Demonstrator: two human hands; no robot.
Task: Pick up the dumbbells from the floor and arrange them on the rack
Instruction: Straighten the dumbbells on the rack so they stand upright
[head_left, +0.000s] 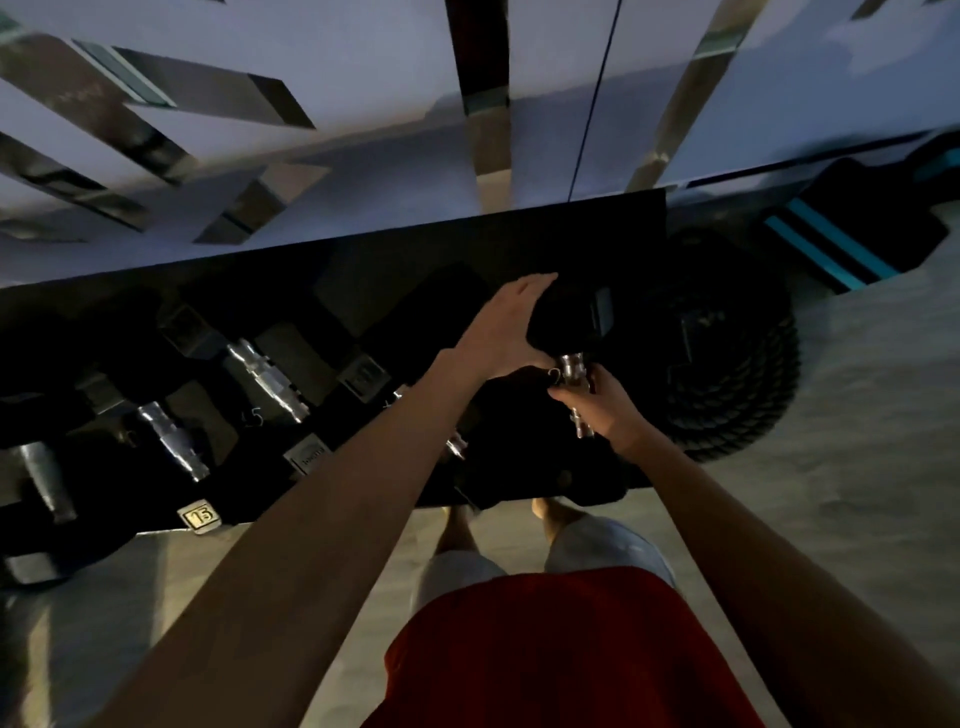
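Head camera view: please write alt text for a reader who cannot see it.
A person holds a dumbbell at the right end of a dark rack, right hand gripping its metal handle, left hand flat against its black head. Other dumbbells lie further left.

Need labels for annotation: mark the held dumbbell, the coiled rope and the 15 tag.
held dumbbell (573, 365): head view, upper end of chrome handle.
coiled rope (750, 395): head view, its outer coils.
15 tag (201, 515): head view, middle of plate.
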